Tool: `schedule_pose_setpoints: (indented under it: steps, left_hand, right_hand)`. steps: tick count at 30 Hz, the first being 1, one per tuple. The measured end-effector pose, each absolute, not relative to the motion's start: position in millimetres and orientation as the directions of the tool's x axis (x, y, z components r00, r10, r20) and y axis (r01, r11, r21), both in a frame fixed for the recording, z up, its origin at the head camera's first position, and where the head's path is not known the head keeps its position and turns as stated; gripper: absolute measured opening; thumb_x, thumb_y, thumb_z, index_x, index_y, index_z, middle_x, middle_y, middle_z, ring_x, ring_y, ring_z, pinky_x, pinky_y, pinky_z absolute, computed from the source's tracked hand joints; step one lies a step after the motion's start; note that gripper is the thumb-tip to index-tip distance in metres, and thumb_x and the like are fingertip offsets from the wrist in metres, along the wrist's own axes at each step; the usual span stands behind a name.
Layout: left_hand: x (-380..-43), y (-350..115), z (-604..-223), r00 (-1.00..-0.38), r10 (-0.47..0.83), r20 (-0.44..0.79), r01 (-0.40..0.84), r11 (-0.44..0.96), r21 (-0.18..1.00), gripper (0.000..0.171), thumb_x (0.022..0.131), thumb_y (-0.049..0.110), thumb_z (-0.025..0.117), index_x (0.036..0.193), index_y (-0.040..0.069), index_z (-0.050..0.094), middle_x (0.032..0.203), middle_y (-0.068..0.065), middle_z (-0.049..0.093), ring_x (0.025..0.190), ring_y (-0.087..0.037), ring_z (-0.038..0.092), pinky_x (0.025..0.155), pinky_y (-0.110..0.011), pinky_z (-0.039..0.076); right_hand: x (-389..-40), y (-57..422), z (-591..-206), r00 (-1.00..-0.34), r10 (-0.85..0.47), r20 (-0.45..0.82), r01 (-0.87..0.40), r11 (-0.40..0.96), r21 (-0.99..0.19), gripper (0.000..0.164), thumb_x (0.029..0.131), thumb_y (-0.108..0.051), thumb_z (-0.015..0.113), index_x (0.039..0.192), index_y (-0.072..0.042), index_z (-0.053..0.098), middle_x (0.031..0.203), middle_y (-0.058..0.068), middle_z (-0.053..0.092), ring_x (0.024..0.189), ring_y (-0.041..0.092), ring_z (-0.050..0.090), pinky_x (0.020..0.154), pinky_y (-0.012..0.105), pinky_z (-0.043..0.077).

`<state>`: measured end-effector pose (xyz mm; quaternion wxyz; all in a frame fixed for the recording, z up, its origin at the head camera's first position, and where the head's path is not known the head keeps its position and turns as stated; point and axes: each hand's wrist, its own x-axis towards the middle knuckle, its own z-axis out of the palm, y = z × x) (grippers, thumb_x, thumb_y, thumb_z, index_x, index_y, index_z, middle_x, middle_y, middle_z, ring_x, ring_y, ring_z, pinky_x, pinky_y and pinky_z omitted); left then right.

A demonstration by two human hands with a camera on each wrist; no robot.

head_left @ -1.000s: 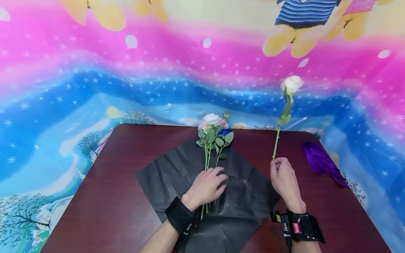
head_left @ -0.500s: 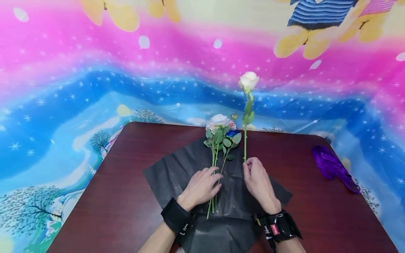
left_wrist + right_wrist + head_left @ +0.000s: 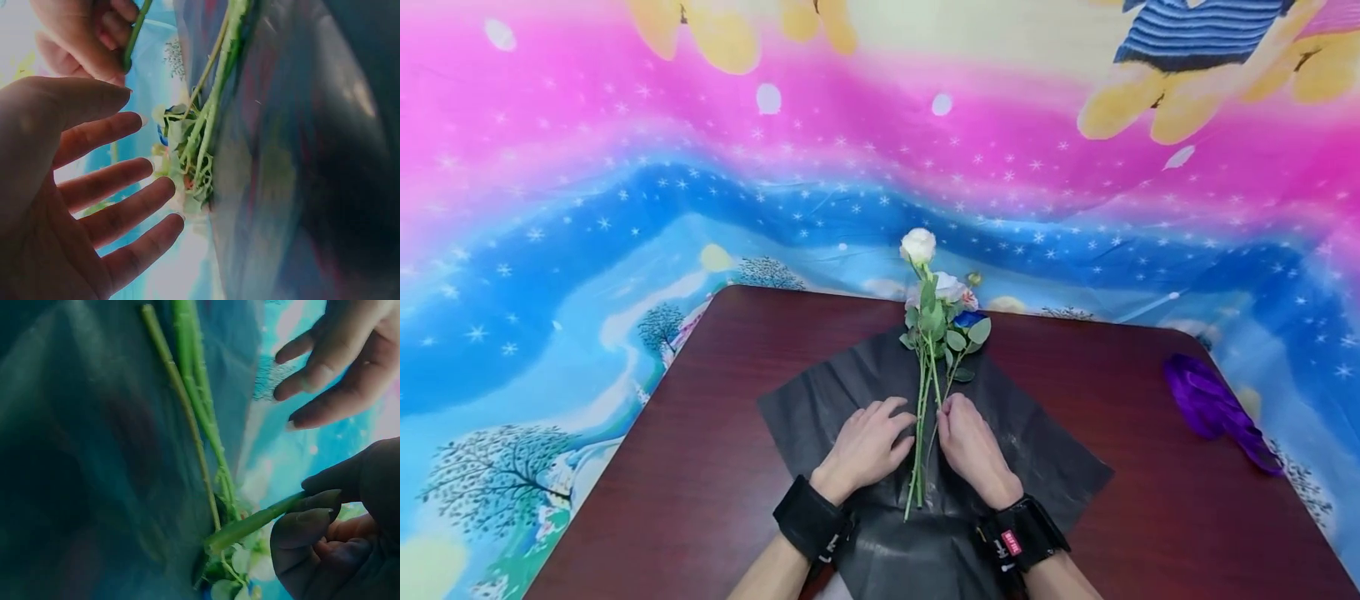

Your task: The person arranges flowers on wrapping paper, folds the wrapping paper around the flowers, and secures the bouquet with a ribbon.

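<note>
My right hand (image 3: pixel 972 446) pinches the stem of a single white rose (image 3: pixel 918 247) between thumb and fingers. In the right wrist view the cut end of the held stem (image 3: pixel 253 525) points out past the fingertips, above the paper. The rose's head stands over a small bunch of flowers, with a pale rose (image 3: pixel 949 287), a blue bloom (image 3: pixel 970 319) and green leaves. Their stems (image 3: pixel 917 467) lie on a sheet of black wrapping paper (image 3: pixel 1045 450). Just left of those stems hovers my left hand (image 3: pixel 867 442); the left wrist view shows its fingers spread, holding nothing.
A purple ribbon (image 3: pixel 1217 412) lies bunched at the right edge of the dark red-brown table (image 3: pixel 700 433). Behind the table hangs a colourful printed cloth (image 3: pixel 820 192). Both wrists wear black straps.
My right hand has carried the white rose leftward from the right side of the table to the bunch, and its head is lower. My left hand has lifted off the stems slightly leftward.
</note>
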<state>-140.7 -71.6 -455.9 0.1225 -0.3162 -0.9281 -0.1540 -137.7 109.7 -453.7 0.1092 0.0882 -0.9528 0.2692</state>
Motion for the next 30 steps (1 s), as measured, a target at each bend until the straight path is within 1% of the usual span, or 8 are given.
schedule_pose_setpoints:
  steps: [5,13,16,19,24,27,30]
  left_hand:
    - [-139,-75,-460,-0.786,0.539,0.302,0.608,0.762,0.221,0.023,0.091,0.028,0.062,0.111,0.02,0.07,0.126,-0.005,0.057,0.104,-0.022,0.058,0.076,-0.038,0.05]
    - [-137,-77,-463,-0.8,0.533,0.277,0.595,0.765,0.247,0.024,0.091,0.029,0.062,0.113,0.02,0.069,0.127,-0.005,0.056,0.106,-0.022,0.058,0.079,-0.039,0.049]
    - [-137,-78,-465,-0.802,0.531,0.274,0.592,0.766,0.251,0.024,0.091,0.028,0.062,0.113,0.02,0.069,0.127,-0.006,0.056,0.106,-0.023,0.058,0.079,-0.04,0.049]
    - [-138,-80,-466,-0.802,0.527,0.282,0.592,0.766,0.252,0.024,0.091,0.028,0.062,0.112,0.02,0.069,0.126,-0.006,0.057,0.106,-0.023,0.058,0.08,-0.04,0.049]
    - [-139,-83,-466,-0.802,0.521,0.291,0.59,0.768,0.25,0.024,0.091,0.029,0.062,0.112,0.021,0.069,0.126,-0.005,0.057,0.106,-0.022,0.058,0.08,-0.04,0.049]
    - [-140,-85,-467,-0.801,0.522,0.294,0.591,0.768,0.246,0.024,0.091,0.029,0.062,0.112,0.021,0.069,0.126,-0.005,0.057,0.107,-0.022,0.058,0.079,-0.039,0.049]
    - [-141,-86,-468,-0.802,0.521,0.293,0.59,0.77,0.245,0.024,0.091,0.03,0.062,0.112,0.021,0.069,0.127,-0.005,0.057,0.108,-0.022,0.057,0.079,-0.039,0.049]
  right_hand:
    - [-137,105,-465,-0.974,-0.141,0.175,-0.211,0.844,-0.494,0.013,0.09,-0.003,0.058,0.081,-0.006,0.049,0.071,0.004,0.046,0.064,0.023,0.052,0.057,0.038,0.044]
    - [-140,105,-476,-0.985,-0.145,0.092,-0.172,0.84,-0.514,0.012,0.089,-0.002,0.056,0.079,-0.005,0.05,0.07,0.004,0.049,0.064,0.021,0.053,0.059,0.037,0.044]
    - [-142,107,-478,-0.988,-0.144,0.054,-0.15,0.837,-0.526,0.013,0.09,-0.003,0.056,0.079,-0.006,0.05,0.071,0.003,0.05,0.063,0.018,0.052,0.058,0.035,0.043]
    - [-144,107,-478,-0.99,-0.137,0.012,-0.121,0.826,-0.55,0.014,0.091,-0.006,0.057,0.079,-0.007,0.05,0.069,0.001,0.05,0.057,0.015,0.049,0.054,0.032,0.041]
    - [-148,107,-479,-0.99,-0.131,-0.044,-0.079,0.796,-0.601,0.011,0.092,-0.007,0.057,0.083,-0.006,0.051,0.065,0.001,0.049,0.047,0.012,0.046,0.048,0.03,0.039]
    - [-151,106,-481,-0.989,-0.132,-0.069,-0.063,0.787,-0.614,0.008,0.092,-0.007,0.057,0.086,-0.005,0.052,0.066,0.0,0.049,0.048,0.011,0.046,0.049,0.029,0.039]
    - [-153,105,-483,-0.989,-0.125,-0.079,-0.052,0.792,-0.609,0.008,0.092,-0.009,0.058,0.088,-0.005,0.052,0.067,-0.001,0.049,0.052,0.011,0.047,0.052,0.029,0.04]
